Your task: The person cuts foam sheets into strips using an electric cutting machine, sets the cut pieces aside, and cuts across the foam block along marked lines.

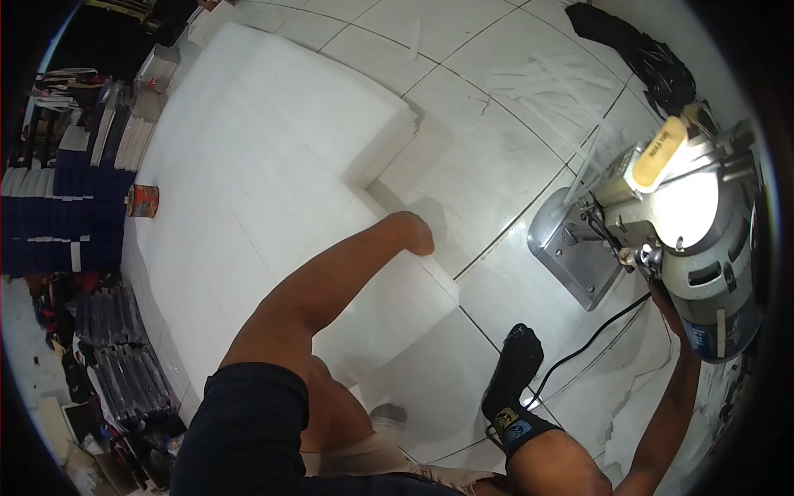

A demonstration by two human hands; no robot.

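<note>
A thick white stack of sheet material, its kind unclear, lies on the floor with a notch cut in its right side. My left hand rests on the stack's edge by that notch, its fingers hidden from this angle. At right stands an upright electric cloth-cutting machine on a metal base plate, with a bright lamp glare and a yellow handle-like part. My right hand reaches up to the machine's near side. Its fingers are behind the motor housing, so its grip cannot be seen.
White offcut strips lie on the tiled floor behind the machine. A black cable runs past my socked foot. A red tin sits at the stack's left edge, beside piles of dark packaged goods. A black cloth bundle lies upper right.
</note>
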